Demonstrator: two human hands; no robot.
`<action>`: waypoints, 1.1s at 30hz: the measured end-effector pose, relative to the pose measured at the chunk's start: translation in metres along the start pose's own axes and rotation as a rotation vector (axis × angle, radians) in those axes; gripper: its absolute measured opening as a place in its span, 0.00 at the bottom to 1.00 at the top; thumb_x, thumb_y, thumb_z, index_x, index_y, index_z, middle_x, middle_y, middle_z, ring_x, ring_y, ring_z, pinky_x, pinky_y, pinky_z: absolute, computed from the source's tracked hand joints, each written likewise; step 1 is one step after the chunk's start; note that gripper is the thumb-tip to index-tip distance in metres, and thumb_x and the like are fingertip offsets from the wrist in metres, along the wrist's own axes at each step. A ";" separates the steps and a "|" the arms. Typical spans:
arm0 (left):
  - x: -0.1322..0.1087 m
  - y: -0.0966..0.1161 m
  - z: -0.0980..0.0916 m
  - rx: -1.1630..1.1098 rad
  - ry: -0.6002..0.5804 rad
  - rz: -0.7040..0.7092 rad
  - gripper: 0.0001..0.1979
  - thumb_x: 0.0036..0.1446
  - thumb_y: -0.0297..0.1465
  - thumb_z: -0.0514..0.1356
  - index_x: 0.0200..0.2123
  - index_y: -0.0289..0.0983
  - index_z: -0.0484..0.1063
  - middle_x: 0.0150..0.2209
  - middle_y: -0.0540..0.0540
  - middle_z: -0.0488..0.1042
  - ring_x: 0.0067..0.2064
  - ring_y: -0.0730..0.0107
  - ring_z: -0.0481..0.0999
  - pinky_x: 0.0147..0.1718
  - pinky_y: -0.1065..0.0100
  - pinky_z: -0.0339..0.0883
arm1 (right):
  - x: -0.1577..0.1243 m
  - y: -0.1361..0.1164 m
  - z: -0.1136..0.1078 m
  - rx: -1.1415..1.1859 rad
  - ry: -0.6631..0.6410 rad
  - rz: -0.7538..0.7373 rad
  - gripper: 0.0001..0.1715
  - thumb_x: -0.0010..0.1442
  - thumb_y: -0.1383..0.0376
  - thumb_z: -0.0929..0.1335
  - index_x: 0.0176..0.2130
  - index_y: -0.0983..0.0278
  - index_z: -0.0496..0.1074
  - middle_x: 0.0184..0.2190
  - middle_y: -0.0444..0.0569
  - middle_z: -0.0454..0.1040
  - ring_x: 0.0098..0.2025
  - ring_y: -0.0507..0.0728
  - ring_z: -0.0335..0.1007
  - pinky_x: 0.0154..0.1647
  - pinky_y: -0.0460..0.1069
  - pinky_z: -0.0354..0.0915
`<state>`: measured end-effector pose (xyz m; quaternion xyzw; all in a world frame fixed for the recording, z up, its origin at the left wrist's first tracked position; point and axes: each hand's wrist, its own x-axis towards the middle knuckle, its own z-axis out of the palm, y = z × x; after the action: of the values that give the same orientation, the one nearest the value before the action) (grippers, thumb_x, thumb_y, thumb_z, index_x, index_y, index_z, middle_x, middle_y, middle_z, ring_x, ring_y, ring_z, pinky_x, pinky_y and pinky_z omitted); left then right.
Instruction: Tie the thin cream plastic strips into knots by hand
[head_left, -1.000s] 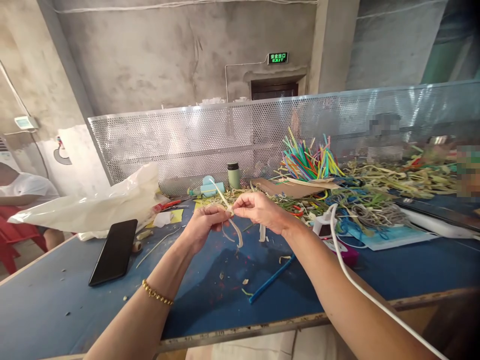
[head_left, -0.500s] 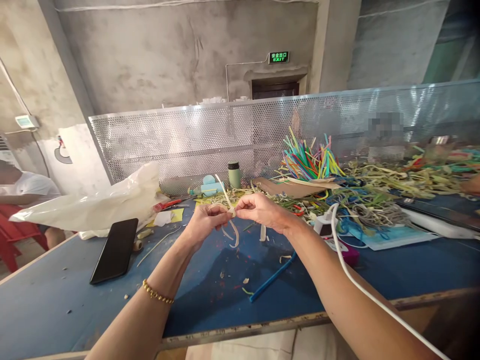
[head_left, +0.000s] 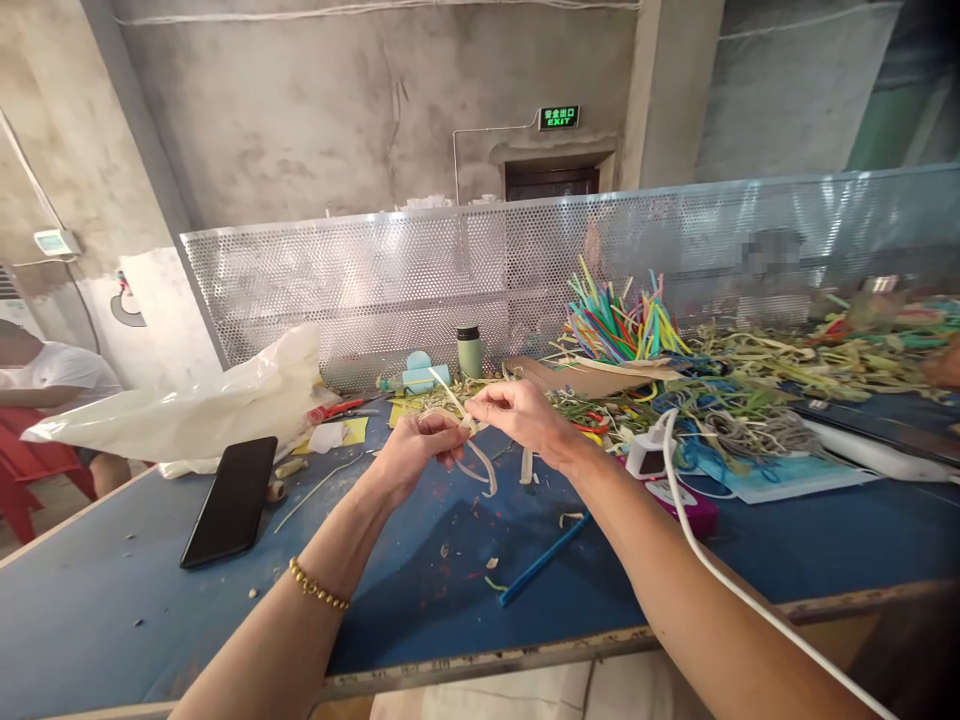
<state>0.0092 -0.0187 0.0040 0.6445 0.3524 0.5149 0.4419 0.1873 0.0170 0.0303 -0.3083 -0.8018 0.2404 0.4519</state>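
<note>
Here the left hand (head_left: 416,447) and right hand (head_left: 521,420) meet above the surface (head_left: 112,600), both closed in a pinch on the strip (head_left: 486,465) held between them, its loose end curling down, well right of the phone (head_left: 230,500)

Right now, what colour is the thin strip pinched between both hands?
Pale cream flat strip, clearest in the head view.

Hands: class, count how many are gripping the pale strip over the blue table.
2. The left hand pinches the pale strip on one side; the right hand pinches it on the other, both above the blue table.
</note>
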 end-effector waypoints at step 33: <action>-0.002 0.002 -0.001 -0.032 -0.029 -0.024 0.08 0.48 0.33 0.66 0.25 0.32 0.77 0.20 0.50 0.66 0.23 0.77 0.58 0.24 0.70 0.49 | 0.000 0.002 -0.001 0.125 -0.032 0.021 0.12 0.51 0.60 0.73 0.30 0.68 0.79 0.23 0.45 0.74 0.23 0.48 0.62 0.24 0.46 0.57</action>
<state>0.0077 -0.0213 0.0051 0.6405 0.3451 0.5058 0.4635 0.1890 0.0189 0.0298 -0.2841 -0.7891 0.2995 0.4549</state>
